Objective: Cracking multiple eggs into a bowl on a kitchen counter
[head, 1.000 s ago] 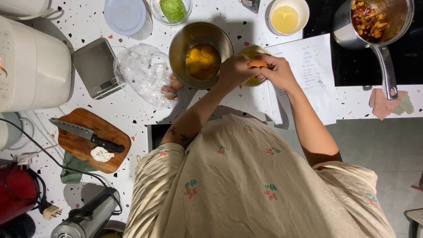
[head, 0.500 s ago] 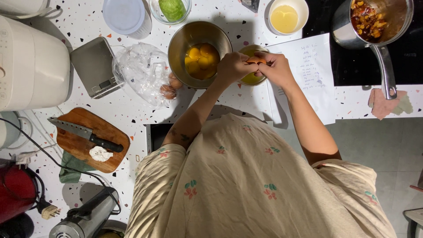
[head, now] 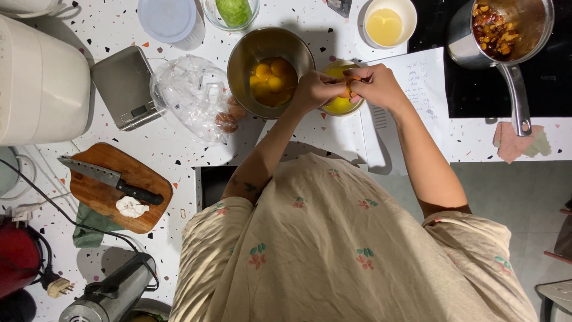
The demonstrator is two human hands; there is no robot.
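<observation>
My left hand [head: 314,89] and my right hand [head: 375,84] meet over a small bowl [head: 339,106] holding yellow liquid. Between the fingertips of both hands is a brown egg [head: 347,90], gripped from both sides. Just left of the hands stands a metal mixing bowl [head: 244,59] with several egg yolks [head: 271,77] in it. A clear plastic bag [head: 190,95] with brown eggs [head: 229,116] lies further left.
A white cup of pale yellow liquid [head: 386,25] and a saucepan of chopped food [head: 506,27] on the dark hob stand at the back right. A paper sheet [head: 426,89], a kitchen scale [head: 122,86], a cutting board [head: 95,191] with a knife [head: 110,179], and appliances fill the left.
Both hands have stayed over the small bowl, closing tighter around the egg. The view has shifted slightly.
</observation>
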